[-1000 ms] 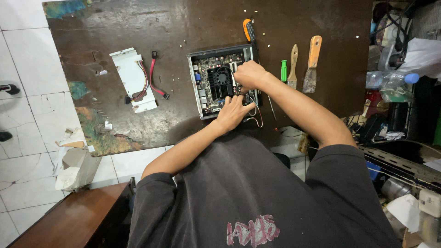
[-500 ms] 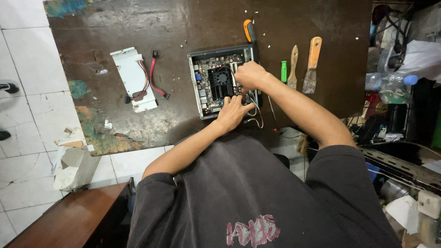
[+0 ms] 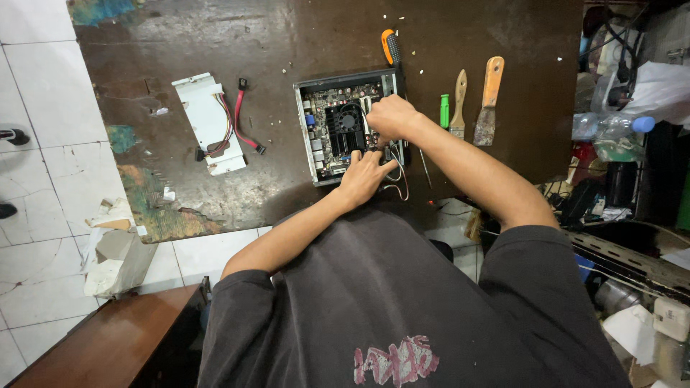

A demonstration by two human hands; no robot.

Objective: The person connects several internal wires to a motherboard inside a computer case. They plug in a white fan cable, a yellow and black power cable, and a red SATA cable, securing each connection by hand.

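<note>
An open small computer case (image 3: 314, 136) with a circuit board and black fan lies on the dark worn table (image 3: 215, 43). My left hand (image 3: 365, 176) rests on the case's near edge, fingers spread over the board and loose wires. My right hand (image 3: 392, 118) is curled over the case's right side, pinching something small among the wires that I cannot make out.
An orange-handled screwdriver (image 3: 389, 47) lies behind the case. A green tool (image 3: 445, 111), a brush (image 3: 458, 104) and a scraper (image 3: 489, 100) lie to the right. A white bracket with red cables (image 3: 212, 122) sits left. Cluttered shelves stand at the right; a wooden bench (image 3: 100, 345) is lower left.
</note>
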